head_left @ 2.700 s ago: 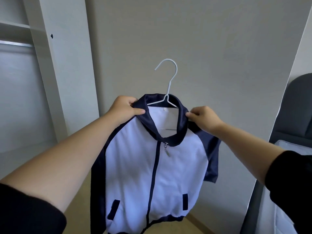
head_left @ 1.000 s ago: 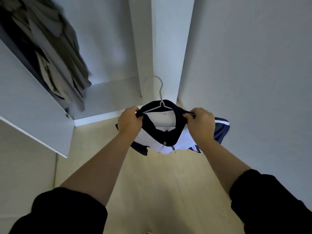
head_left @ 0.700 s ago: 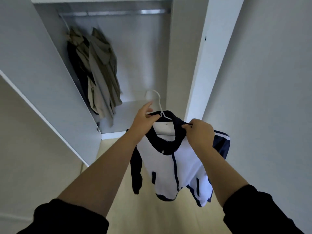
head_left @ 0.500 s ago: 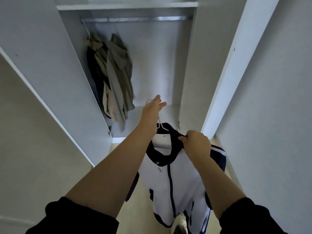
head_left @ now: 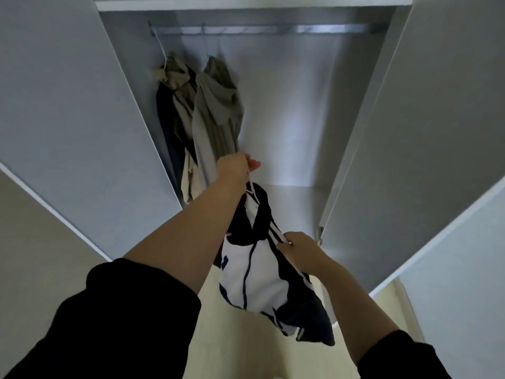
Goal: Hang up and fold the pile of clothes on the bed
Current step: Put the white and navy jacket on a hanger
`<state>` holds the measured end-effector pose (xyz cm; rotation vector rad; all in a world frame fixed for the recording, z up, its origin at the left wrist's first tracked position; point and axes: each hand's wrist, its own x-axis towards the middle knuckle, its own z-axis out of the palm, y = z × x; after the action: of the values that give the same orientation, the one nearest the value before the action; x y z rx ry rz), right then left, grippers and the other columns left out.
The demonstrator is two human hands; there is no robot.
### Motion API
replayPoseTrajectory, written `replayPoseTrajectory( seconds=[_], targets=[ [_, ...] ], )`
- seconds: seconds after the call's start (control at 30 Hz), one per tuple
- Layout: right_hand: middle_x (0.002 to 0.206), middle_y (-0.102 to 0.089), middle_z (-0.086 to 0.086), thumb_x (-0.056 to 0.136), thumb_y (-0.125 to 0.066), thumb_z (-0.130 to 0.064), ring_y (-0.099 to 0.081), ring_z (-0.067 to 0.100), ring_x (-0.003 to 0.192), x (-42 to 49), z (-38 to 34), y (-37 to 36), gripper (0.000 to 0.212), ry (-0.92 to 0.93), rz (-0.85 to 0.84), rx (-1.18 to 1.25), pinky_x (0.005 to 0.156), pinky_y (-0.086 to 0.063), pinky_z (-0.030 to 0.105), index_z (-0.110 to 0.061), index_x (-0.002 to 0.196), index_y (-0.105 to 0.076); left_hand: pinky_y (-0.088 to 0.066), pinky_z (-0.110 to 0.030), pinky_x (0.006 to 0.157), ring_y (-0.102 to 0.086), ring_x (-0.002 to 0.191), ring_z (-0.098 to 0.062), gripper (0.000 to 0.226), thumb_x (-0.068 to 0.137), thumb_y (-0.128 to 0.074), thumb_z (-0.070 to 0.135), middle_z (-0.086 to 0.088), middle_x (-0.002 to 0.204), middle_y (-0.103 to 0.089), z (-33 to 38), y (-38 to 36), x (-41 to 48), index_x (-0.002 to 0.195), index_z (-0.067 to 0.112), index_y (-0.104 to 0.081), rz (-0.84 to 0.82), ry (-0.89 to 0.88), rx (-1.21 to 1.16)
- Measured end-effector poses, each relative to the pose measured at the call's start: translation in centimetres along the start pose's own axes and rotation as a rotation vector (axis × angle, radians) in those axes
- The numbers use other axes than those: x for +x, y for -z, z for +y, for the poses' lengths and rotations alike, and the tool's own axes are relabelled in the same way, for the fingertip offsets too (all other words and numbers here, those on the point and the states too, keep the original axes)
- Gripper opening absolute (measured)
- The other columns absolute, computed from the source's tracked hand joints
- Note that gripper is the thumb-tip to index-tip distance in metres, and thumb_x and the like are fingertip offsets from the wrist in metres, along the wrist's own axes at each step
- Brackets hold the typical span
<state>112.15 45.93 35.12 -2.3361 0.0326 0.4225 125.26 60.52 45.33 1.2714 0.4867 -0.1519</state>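
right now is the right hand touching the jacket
Touching. The head view shows the right hand with its fingers pinching the striped navy shoulder of the jacket.

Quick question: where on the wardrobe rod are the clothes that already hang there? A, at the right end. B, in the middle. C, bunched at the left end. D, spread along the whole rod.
C: the beige and dark clothes hang close together at the left end of the rod, next to the wardrobe's left wall.
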Motion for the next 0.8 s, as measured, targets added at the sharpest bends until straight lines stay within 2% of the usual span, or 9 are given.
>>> replayPoseTrajectory(
  seconds=[0.07, 0.13, 0.2, 0.33, 0.4, 0.47, 0.5, 0.57, 0.8],
  targets=[
    [0.055, -0.038, -0.005, 0.094, -0.052, -0.015, -0.033, 0.006, 0.045, 2.2, -0.8, -0.1, 0.039, -0.020, 0.093, 0.128, 0.041, -0.029, 0.010, -0.020, 0.058, -0.037, -0.046, -0.021, 0.058, -0.059, 0.052, -0.012, 0.026, 0.100, -0.042, 0.006, -0.004, 0.054, -0.065, 1.1, -0.4, 1.1, 0.077, 0.003, -0.053, -0.066, -0.029, 0.047],
    [0.053, -0.036, -0.005, 0.093, -0.051, -0.013, -0.031, 0.008, 0.045, 4.8, -1.8, 0.3, 0.038, -0.047, 0.175, 0.203, 0.039, -0.028, 0.011, -0.017, 0.058, -0.037, -0.044, -0.026, 0.071, -0.058, 0.068, -0.015, 0.019, 0.098, -0.044, 0.004, -0.010, 0.079, -0.064, 2.3, -0.4, 4.0, 0.105, -0.004, -0.060, -0.116, -0.090, 0.136],
    [0.053, -0.035, -0.004, 0.093, -0.050, -0.012, -0.031, 0.010, 0.046, 7.5, -3.4, 1.2, 0.038, -0.057, 0.225, 0.244, 0.039, -0.027, 0.011, -0.015, 0.058, -0.035, -0.043, -0.025, 0.068, -0.055, 0.075, -0.017, 0.029, 0.096, -0.048, 0.001, -0.010, 0.086, -0.059, 2.9, 0.1, 6.6, 0.123, -0.001, -0.056, -0.177, -0.149, 0.249],
    [0.054, -0.037, 0.000, 0.091, -0.050, -0.011, -0.033, 0.014, 0.051, 13.2, -6.8, 3.3, 0.035, -0.108, 0.306, 0.298, 0.047, -0.026, 0.019, -0.012, 0.058, -0.039, -0.049, -0.025, 0.068, -0.058, 0.072, -0.013, 0.011, 0.092, -0.057, 0.007, -0.002, 0.082, -0.062, 3.1, 2.1, 12.3, 0.099, 0.012, -0.065, -0.245, -0.035, 0.543],
    [0.059, -0.047, 0.010, 0.091, -0.049, -0.013, -0.043, 0.023, 0.054, 15.9, -8.8, 4.4, 0.027, -0.133, 0.347, 0.324, 0.051, -0.031, 0.023, 0.000, 0.066, -0.053, -0.051, -0.035, 0.085, -0.062, 0.090, -0.021, 0.011, 0.094, -0.057, 0.013, -0.006, 0.093, -0.063, 3.2, 3.2, 15.3, 0.103, 0.010, -0.062, -0.333, 0.045, 0.666],
    [0.082, -0.061, 0.027, 0.091, -0.049, -0.014, -0.058, 0.041, 0.074, 18.5, -10.9, 5.5, 0.026, -0.143, 0.381, 0.341, 0.058, -0.041, 0.026, 0.009, 0.092, -0.061, -0.049, -0.038, 0.092, -0.061, 0.106, -0.027, 0.018, 0.094, -0.058, 0.018, -0.011, 0.107, -0.065, 3.7, 4.3, 18.1, 0.109, 0.009, -0.061, -0.404, 0.090, 0.719],
    [0.095, -0.062, 0.030, 0.092, -0.049, -0.013, -0.062, 0.042, 0.085, 19.8, -11.9, 6.1, 0.026, -0.139, 0.375, 0.359, 0.065, -0.048, 0.030, 0.009, 0.098, -0.061, -0.048, -0.037, 0.091, -0.061, 0.106, -0.026, 0.021, 0.093, -0.059, 0.020, -0.012, 0.113, -0.064, 4.0, 4.8, 19.3, 0.111, 0.008, -0.061, -0.430, 0.092, 0.723],
    [0.104, -0.062, 0.031, 0.090, -0.047, -0.007, -0.064, 0.035, 0.084, 22.2, -14.0, 7.3, 0.023, -0.123, 0.345, 0.408, 0.080, -0.052, 0.041, 0.008, 0.100, -0.061, -0.046, -0.035, 0.090, -0.059, 0.097, -0.018, 0.028, 0.094, -0.058, 0.025, -0.005, 0.114, -0.061, 5.3, 5.7, 21.4, 0.118, 0.011, -0.059, -0.470, 0.048, 0.791],
    [0.081, -0.066, 0.013, 0.087, -0.046, 0.004, -0.064, 0.021, 0.068, 29.0, -20.0, 9.8, 0.023, -0.103, 0.429, 0.575, 0.062, -0.054, 0.027, -0.007, 0.079, -0.064, -0.041, -0.034, 0.094, -0.052, 0.111, -0.014, 0.044, 0.098, -0.050, 0.022, 0.004, 0.129, -0.049, 11.5, 6.9, 27.4, 0.141, 0.026, -0.043, -0.663, -0.105, 0.853]
  ],
)
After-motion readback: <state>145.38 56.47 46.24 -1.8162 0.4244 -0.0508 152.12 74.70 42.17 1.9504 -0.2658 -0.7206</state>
